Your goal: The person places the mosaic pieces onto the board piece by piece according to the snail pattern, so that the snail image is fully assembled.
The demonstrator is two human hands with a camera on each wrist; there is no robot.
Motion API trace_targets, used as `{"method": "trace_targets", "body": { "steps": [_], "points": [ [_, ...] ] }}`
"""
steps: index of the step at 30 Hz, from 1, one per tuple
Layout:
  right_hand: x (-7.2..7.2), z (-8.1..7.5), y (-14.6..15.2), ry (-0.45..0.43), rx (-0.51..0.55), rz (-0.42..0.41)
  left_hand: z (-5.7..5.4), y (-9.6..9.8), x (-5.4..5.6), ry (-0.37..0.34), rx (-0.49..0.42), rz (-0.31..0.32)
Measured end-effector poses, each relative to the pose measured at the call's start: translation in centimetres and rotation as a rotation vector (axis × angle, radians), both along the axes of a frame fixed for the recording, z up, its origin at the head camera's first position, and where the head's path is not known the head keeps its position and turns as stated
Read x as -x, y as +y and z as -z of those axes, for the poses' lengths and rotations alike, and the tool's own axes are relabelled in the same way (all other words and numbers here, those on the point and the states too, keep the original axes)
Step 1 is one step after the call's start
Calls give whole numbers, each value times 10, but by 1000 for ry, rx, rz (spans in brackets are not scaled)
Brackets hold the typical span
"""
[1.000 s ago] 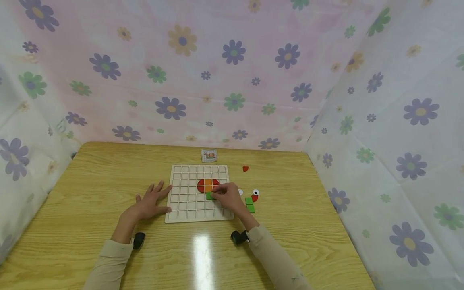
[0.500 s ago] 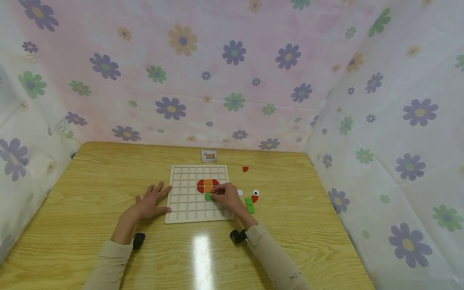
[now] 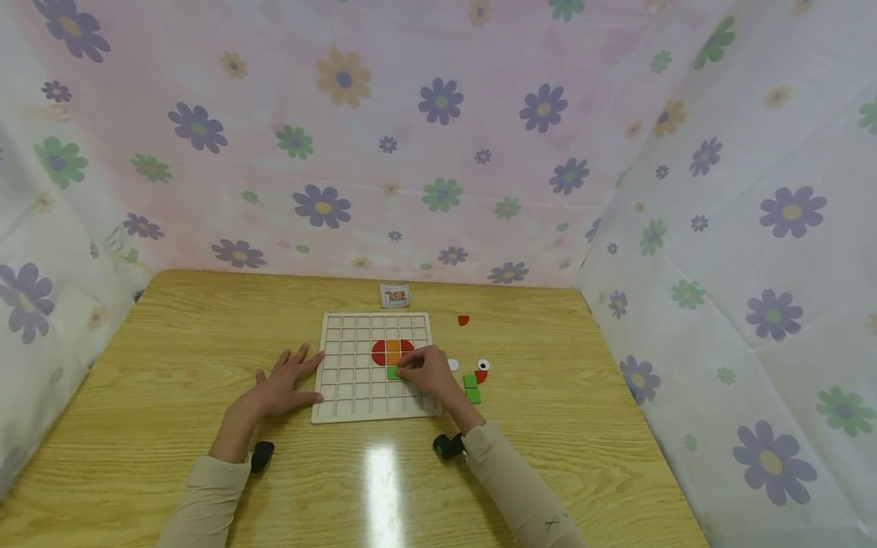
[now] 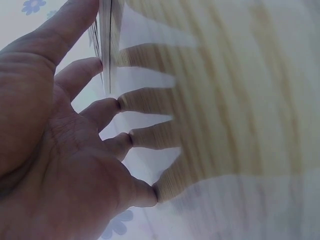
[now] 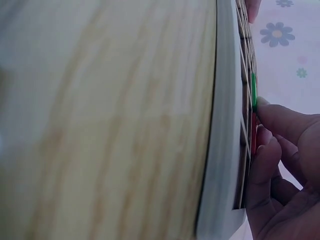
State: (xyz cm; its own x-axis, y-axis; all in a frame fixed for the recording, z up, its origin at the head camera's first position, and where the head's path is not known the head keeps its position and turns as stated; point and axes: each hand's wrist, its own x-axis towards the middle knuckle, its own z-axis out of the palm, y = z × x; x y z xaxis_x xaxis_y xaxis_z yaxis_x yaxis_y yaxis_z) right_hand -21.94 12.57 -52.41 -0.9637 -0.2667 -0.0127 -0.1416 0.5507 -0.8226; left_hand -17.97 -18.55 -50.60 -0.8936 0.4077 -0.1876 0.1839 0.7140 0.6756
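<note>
A pale wooden grid board (image 3: 345,412) lies on the table. My left hand (image 3: 282,384) is spread at its left side, with thumb and forefinger at the board's edge; the left wrist view shows the fingertips on the table. Over the board, my right hand (image 3: 432,373) pinches a green square tile (image 3: 393,373), which sits just below the orange tiles (image 3: 393,352). A red rounded piece (image 3: 378,352) flanks the orange on the left, another on the right. In the right wrist view the thumb meets the edge of the green tile (image 5: 254,92), and the other fingers are curled.
Right of the board lie two green tiles (image 3: 471,389), a red piece (image 3: 481,376), a white eye disc (image 3: 483,365) and a plain white disc (image 3: 454,365). Another red piece (image 3: 464,320) is farther back. A small picture card (image 3: 394,295) lies behind the board.
My right hand has shifted slightly left and toward me with the green tile, which now lies squarer to the grid. The left hand keeps its place.
</note>
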Motion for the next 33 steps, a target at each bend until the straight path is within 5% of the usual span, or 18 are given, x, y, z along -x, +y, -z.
{"method": "trace_targets", "body": {
  "steps": [19,27,33],
  "points": [
    [-7,-2,2,68,17,-31,1,0,-2,3,6,-2],
    [-18,-3,23,128,74,12,3,0,-2,9,2,-7],
    [-30,-5,51,62,44,18,2,0,-2,17,-11,-4]
  ]
}}
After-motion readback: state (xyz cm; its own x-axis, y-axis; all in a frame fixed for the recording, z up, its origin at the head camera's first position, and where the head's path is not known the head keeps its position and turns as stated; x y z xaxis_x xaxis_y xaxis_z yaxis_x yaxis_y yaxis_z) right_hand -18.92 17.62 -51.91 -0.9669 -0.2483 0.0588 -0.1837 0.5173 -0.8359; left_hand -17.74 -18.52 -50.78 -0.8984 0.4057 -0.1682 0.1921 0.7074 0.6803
